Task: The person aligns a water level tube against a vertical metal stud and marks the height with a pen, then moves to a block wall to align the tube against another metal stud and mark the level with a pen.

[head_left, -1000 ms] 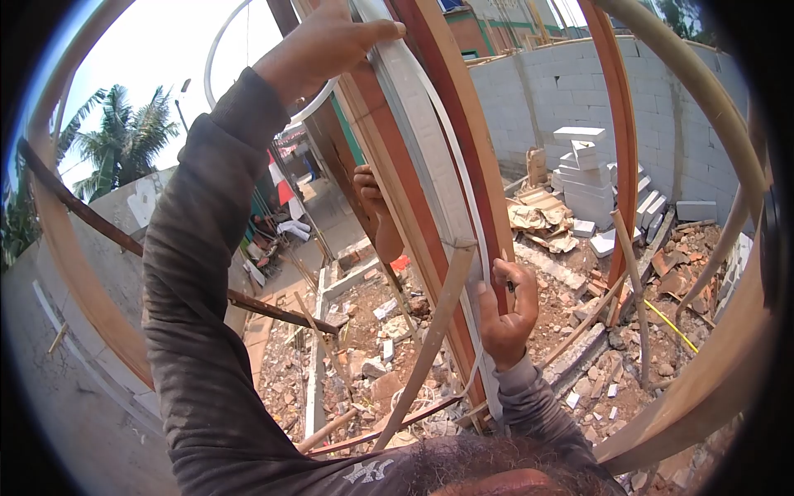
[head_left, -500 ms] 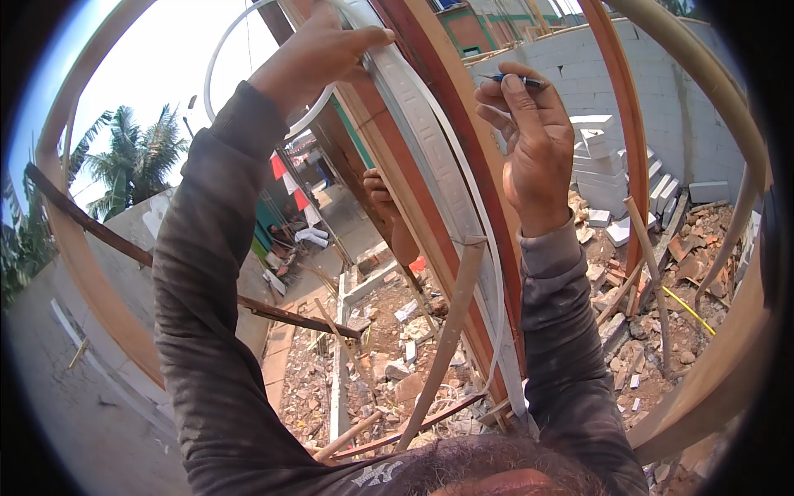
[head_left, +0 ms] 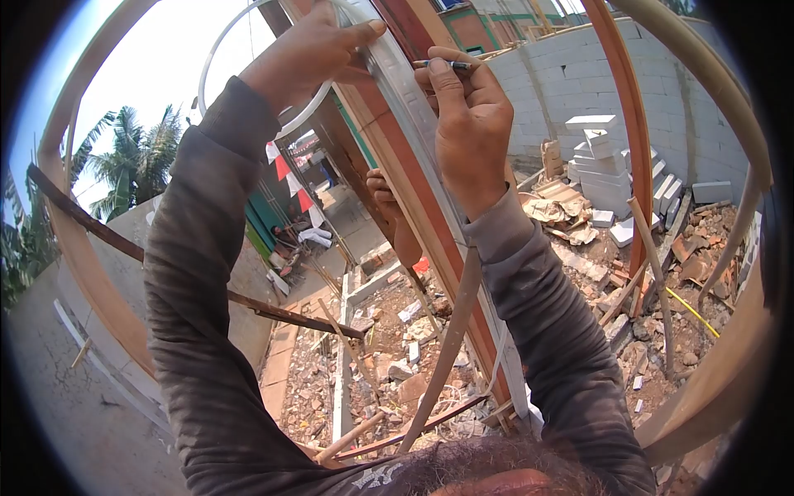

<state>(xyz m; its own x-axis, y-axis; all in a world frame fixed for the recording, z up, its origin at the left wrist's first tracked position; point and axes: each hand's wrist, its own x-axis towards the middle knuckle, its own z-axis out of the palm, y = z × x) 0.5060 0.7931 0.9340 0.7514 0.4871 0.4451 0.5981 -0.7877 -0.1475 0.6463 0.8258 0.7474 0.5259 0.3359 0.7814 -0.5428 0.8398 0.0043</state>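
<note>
My left hand (head_left: 314,54) is high on an upright post, thumb laid across its face and fingers partly out of sight. It holds a pale flexible hose (head_left: 201,74), which loops out to the left, against the post. Along the post runs a grey metal strip (head_left: 405,103) beside reddish wood (head_left: 382,136). My right hand (head_left: 473,124) pinches a slim dark-blue pencil (head_left: 451,64) between thumb and fingers. Its tip points left at the post's edge, near the strip; whether it touches I cannot tell.
Another person's hand (head_left: 382,186) rests on the post from behind. A slanting stick (head_left: 447,347) crosses low in front. Curved-looking timbers (head_left: 624,124) stand around me. Rubble (head_left: 405,364) covers the ground, with white blocks (head_left: 600,169) stacked by a grey block wall (head_left: 571,91).
My right hand has moved left and slightly up with the pencil, from beside the post to its edge. My left hand has shifted slightly left, still on the hose and post.
</note>
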